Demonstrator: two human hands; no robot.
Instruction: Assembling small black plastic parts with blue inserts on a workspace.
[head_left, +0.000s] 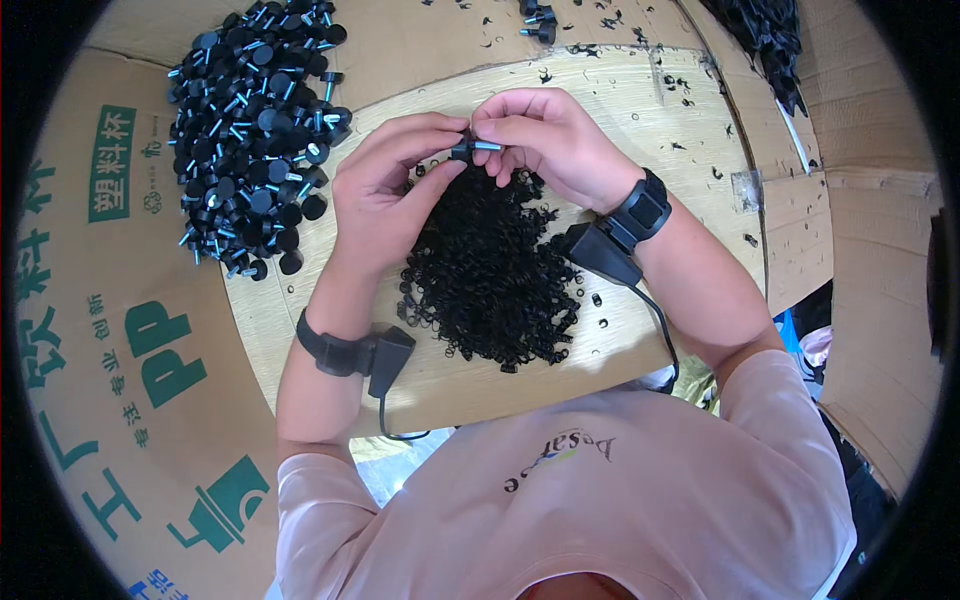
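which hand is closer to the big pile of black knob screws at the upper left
Left. The left hand is just right of the pile of knob screws, close beside its edge; the right hand lies farther right, beyond the left.

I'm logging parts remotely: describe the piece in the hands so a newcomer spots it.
Start at the pale board, above its central heap of black rings. Between both hands' fingertips sits a black-headed screw with a bluish shank, the only one off the upper-left pile.

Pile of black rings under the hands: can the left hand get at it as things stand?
Probably yes. The pile of black rings lies open on the board right below the left hand, nothing between them; but its fingers share a small black-headed bolt with the right hand.
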